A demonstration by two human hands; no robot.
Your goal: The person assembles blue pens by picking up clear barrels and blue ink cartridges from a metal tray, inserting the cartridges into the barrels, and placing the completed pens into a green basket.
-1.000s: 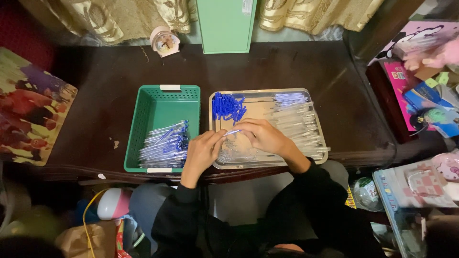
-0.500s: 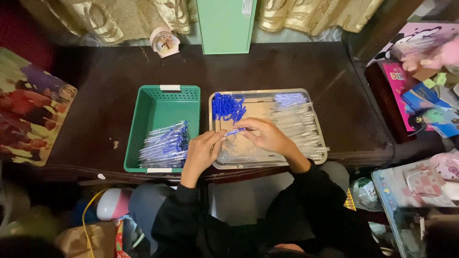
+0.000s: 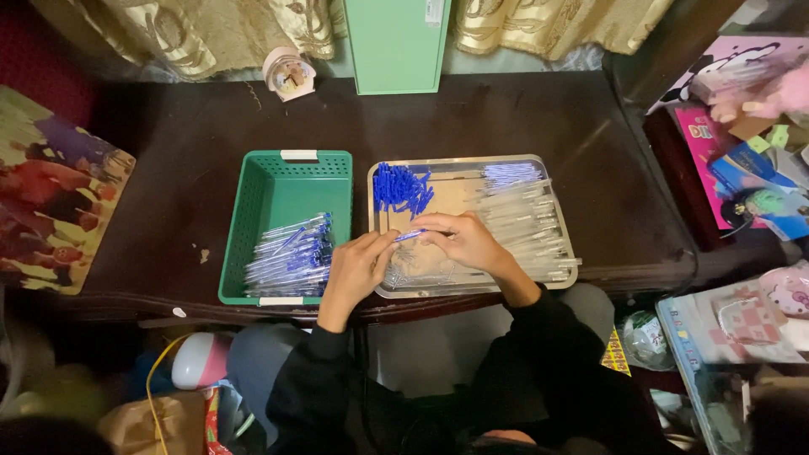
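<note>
My left hand (image 3: 358, 265) and my right hand (image 3: 463, 240) meet over the near left part of a metal tray (image 3: 472, 162). Between their fingertips they hold one pen with a blue end (image 3: 413, 235), lying roughly level. In the tray lie a heap of blue pen caps (image 3: 400, 187) at the back left, a row of clear pen barrels (image 3: 527, 219) on the right, and thin parts under my hands. Left of the tray, a green plastic basket (image 3: 286, 173) holds several finished blue pens (image 3: 291, 257) at its near end.
Everything stands on a dark wooden table (image 3: 522, 118). A tall green box (image 3: 396, 42) and a small round trinket (image 3: 289, 74) sit at the back edge by gold curtains. A colourful board (image 3: 50, 202) lies at the left; toys and boxes (image 3: 742, 135) crowd the right.
Both hands stay over the tray's near left part. The pen between them has shifted slightly; my fingers have worked closer around it.
</note>
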